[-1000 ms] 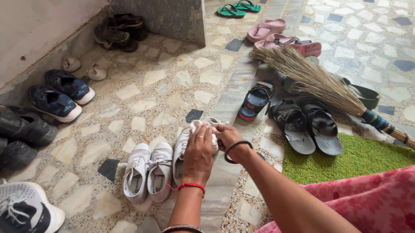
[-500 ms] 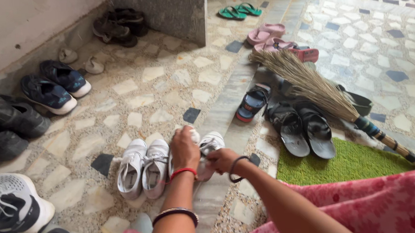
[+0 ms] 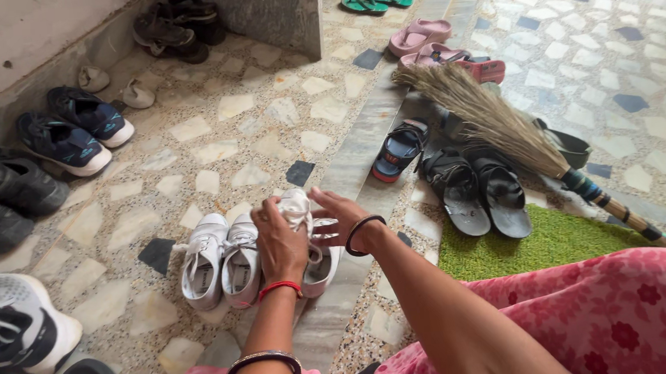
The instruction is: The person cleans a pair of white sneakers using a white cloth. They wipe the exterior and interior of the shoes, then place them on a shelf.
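white canvas lace-up sneaker [image 3: 297, 210], a second ago cradled in both hands, now sits under the left hand [image 3: 281, 247] whose fingers clamp its top, while the right hand [image 3: 337, 216] has opened, fingers spread beside it.

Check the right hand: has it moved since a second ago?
Yes. The right hand, which was farther from the black floor tile half a second ago, is now closer to it, fingers spread over the white shoe.
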